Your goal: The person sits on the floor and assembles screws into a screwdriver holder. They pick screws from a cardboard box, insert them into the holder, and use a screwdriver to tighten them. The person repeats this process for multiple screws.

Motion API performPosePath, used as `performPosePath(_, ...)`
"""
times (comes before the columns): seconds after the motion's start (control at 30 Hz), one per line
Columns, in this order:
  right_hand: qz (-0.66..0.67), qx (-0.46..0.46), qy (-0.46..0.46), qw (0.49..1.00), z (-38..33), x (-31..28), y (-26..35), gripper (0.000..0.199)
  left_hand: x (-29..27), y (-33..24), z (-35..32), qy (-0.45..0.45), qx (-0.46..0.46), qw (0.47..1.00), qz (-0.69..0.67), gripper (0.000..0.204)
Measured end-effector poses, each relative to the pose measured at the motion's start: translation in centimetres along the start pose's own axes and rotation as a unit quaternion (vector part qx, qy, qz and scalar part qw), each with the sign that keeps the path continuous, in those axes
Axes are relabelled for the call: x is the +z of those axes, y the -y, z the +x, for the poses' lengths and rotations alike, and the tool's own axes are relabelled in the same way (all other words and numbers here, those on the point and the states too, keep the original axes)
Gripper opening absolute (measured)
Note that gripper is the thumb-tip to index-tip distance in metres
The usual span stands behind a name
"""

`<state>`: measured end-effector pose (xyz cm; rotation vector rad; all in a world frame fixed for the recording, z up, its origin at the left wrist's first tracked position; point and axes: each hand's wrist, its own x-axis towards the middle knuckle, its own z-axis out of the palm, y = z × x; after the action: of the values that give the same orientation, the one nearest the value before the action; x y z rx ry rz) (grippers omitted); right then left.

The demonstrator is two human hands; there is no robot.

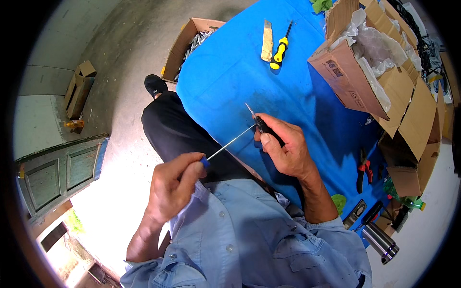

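Wrapping the left hand [176,178] closely around the blue-handled screwdriver [229,143] and pinching the black piece [260,126] in the right hand [288,146], thumb against fingers, over the blue cloth [225,86] near its edge; probably best keeping both aligned, pressing steadily, guarding against slipping.

Can make out no words or numbers. See only print on the side of the open brown cardboard box [346,82] at far right: a dark rectangular block [333,67] and, nearer and further right, a smaller faint sign [356,99], both too small to read.
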<state>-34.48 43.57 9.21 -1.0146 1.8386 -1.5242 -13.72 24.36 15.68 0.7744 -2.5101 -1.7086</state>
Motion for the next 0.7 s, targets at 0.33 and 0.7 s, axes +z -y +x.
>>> performPosePath(0.33, -0.004, 0.005, 0.0, 1.0, 0.0, 0.4, 0.3, 0.033, -0.6, 0.1, 1.3, 0.026, -0.171, 0.97, -0.172, 0.032)
performPosePath(0.7, -0.008, -0.019, 0.005, 1.0, -0.2, -0.2, -0.1, 0.039, 1.0, -1.2, -0.2, -0.091, -0.047, 0.993, 0.063, 0.018)
